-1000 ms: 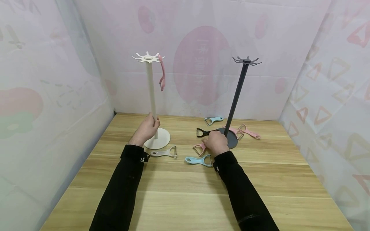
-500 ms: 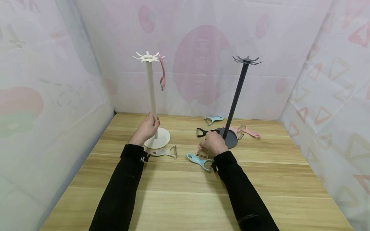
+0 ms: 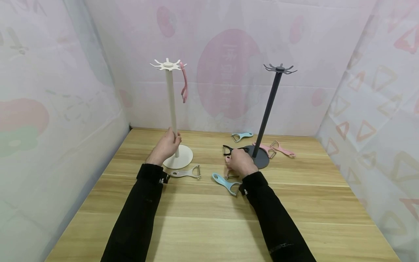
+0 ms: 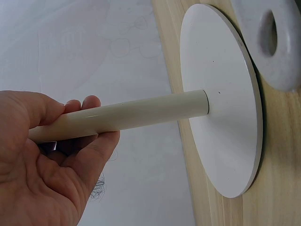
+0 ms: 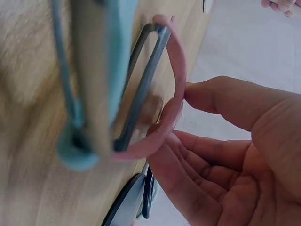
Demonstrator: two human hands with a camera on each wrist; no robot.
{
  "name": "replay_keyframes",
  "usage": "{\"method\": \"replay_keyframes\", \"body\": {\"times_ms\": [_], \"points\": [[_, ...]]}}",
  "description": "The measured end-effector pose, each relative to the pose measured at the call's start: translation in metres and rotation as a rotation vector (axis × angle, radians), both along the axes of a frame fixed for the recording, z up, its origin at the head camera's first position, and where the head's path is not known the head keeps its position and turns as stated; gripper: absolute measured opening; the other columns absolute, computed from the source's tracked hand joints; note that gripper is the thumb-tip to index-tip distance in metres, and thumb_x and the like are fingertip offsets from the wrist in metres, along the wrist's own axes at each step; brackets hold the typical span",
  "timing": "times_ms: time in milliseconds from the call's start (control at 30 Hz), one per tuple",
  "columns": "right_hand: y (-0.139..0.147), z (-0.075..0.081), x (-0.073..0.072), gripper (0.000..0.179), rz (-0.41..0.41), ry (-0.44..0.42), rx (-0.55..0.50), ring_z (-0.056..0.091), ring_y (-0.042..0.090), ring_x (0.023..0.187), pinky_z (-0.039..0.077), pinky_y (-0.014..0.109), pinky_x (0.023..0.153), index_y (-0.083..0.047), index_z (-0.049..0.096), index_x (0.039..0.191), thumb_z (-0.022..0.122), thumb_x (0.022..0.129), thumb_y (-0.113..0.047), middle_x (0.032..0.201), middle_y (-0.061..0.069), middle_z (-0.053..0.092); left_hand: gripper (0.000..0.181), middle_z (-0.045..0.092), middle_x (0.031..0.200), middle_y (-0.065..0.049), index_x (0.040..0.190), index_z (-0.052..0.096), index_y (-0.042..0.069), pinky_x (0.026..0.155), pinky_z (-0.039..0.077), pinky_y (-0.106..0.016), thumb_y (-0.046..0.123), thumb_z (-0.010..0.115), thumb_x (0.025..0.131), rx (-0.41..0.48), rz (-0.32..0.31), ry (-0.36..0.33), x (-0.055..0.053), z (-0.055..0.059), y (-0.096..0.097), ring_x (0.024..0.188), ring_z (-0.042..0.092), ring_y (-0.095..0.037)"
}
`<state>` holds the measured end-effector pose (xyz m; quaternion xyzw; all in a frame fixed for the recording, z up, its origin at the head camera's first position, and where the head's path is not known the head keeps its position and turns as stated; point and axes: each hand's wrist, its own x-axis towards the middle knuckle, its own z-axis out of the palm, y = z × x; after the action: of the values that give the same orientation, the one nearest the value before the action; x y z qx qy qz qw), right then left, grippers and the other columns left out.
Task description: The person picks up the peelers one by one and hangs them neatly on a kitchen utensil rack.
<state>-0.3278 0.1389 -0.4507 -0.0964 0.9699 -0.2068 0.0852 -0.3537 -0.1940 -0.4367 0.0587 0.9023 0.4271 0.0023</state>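
Note:
My left hand (image 3: 164,147) grips the lower pole of a white stand (image 3: 171,98), whose top has hooks spread around it. A pink peeler (image 3: 184,85) hangs from one right-side hook. In the left wrist view the fingers and thumb curl round the pole (image 4: 155,107) above its round base. My right hand (image 3: 243,162) pinches another pink peeler (image 5: 178,66) between thumb and fingers by the frame near its blade; the hand partly covers it in the head view. Just in front lies a light blue peeler (image 3: 222,180). A black peeler (image 3: 228,150) lies behind that hand.
A black hooked stand (image 3: 267,112) stands at the right, its base beside my right hand. Two pink peelers, one nearer (image 3: 270,150) and one farther right (image 3: 285,151), lie by it. Another blue peeler (image 3: 243,135) is farther back. A grey peeler (image 3: 182,174) lies before the white base.
My right hand has shifted slightly left and turned the pink peeler, whose handle end now points away. The nearby blue peeler has swivelled. The left hand stays on the white pole.

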Motion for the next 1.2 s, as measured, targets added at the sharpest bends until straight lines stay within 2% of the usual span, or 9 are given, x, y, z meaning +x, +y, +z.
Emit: {"method": "replay_keyframes", "body": {"times_ms": [100, 333, 433, 500, 667, 767, 867, 967, 1200], "points": [[-0.001, 0.001, 0.001, 0.045, 0.007, 0.042, -0.009, 0.056, 0.019, 0.064, 0.044, 0.034, 0.069, -0.012, 0.068, 0.077, 0.063, 0.121, -0.022, 0.07, 0.004, 0.063, 0.033, 0.065, 0.142, -0.028, 0.152, 0.046, -0.005, 0.121, 0.058, -0.061, 0.018, 0.042, 0.128, 0.002, -0.001, 0.003, 0.0, 0.0, 0.0, 0.133, 0.068, -0.04], [-0.004, 0.011, -0.002, 0.034, -0.012, 0.076, -0.017, 0.045, 0.019, 0.064, 0.035, 0.035, 0.065, -0.012, 0.062, 0.082, 0.069, 0.116, -0.018, 0.07, 0.0, 0.043, 0.034, 0.064, 0.144, -0.028, 0.154, 0.045, -0.005, 0.124, 0.057, -0.061, 0.017, 0.04, 0.128, 0.016, 0.001, -0.006, 0.0, -0.001, 0.0, 0.136, 0.067, -0.04], [-0.005, 0.015, -0.001, 0.026, -0.01, 0.132, -0.023, 0.048, 0.02, 0.068, 0.036, 0.036, 0.068, -0.009, 0.067, 0.093, 0.071, 0.116, -0.019, 0.074, 0.003, 0.049, 0.034, 0.063, 0.143, -0.027, 0.154, 0.045, -0.005, 0.124, 0.057, -0.061, 0.017, 0.04, 0.128, 0.008, 0.005, -0.004, -0.001, -0.001, 0.001, 0.135, 0.067, -0.039], [-0.006, 0.017, 0.0, 0.022, -0.009, 0.19, -0.032, 0.053, 0.021, 0.071, 0.038, 0.036, 0.068, -0.006, 0.073, 0.101, 0.072, 0.117, -0.022, 0.079, 0.007, 0.06, 0.034, 0.063, 0.143, -0.027, 0.153, 0.045, -0.005, 0.123, 0.057, -0.061, 0.017, 0.04, 0.128, 0.004, 0.007, -0.001, -0.001, 0.0, 0.001, 0.135, 0.068, -0.039], [-0.01, 0.023, 0.003, 0.03, -0.022, 0.323, -0.084, 0.071, 0.026, 0.088, 0.051, 0.037, 0.073, -0.004, 0.081, 0.125, 0.07, 0.12, -0.032, 0.113, 0.016, 0.08, 0.032, 0.064, 0.141, -0.027, 0.151, 0.046, -0.005, 0.121, 0.057, -0.061, 0.017, 0.041, 0.128, -0.001, 0.01, 0.008, -0.001, 0.0, 0.001, 0.131, 0.067, -0.039], [-0.013, 0.026, 0.005, 0.036, -0.028, 0.381, -0.122, 0.075, 0.03, 0.105, 0.058, 0.042, 0.082, -0.004, 0.08, 0.135, 0.067, 0.122, -0.035, 0.129, 0.018, 0.079, 0.032, 0.064, 0.141, -0.027, 0.151, 0.046, -0.005, 0.121, 0.057, -0.061, 0.017, 0.042, 0.128, 0.001, 0.011, 0.004, -0.001, -0.001, 0.001, 0.13, 0.067, -0.038], [-0.016, 0.028, 0.006, 0.04, -0.029, 0.428, -0.156, 0.077, 0.033, 0.115, 0.064, 0.047, 0.091, -0.004, 0.08, 0.139, 0.066, 0.122, -0.038, 0.132, 0.019, 0.079, 0.032, 0.064, 0.141, -0.026, 0.152, 0.046, -0.004, 0.121, 0.057, -0.061, 0.018, 0.042, 0.128, 0.007, 0.011, -0.002, -0.001, -0.001, 0.001, 0.13, 0.066, -0.037], [-0.018, 0.03, 0.007, 0.044, -0.034, 0.467, -0.181, 0.078, 0.032, 0.115, 0.067, 0.049, 0.094, -0.006, 0.081, 0.137, 0.064, 0.123, -0.044, 0.128, 0.016, 0.079, 0.033, 0.063, 0.142, -0.027, 0.152, 0.045, -0.004, 0.121, 0.057, -0.061, 0.018, 0.042, 0.128, 0.008, 0.008, -0.003, -0.001, -0.001, 0.0, 0.132, 0.066, -0.038], [-0.021, 0.036, 0.01, 0.034, -0.035, 0.533, -0.203, 0.08, 0.03, 0.108, 0.069, 0.047, 0.091, -0.002, 0.078, 0.142, 0.075, 0.116, -0.023, 0.127, 0.016, 0.079, 0.033, 0.064, 0.141, -0.028, 0.152, 0.046, -0.005, 0.119, 0.058, -0.06, 0.018, 0.043, 0.128, -0.016, 0.005, 0.012, 0.0, 0.0, 0.001, 0.13, 0.067, -0.038]]}}
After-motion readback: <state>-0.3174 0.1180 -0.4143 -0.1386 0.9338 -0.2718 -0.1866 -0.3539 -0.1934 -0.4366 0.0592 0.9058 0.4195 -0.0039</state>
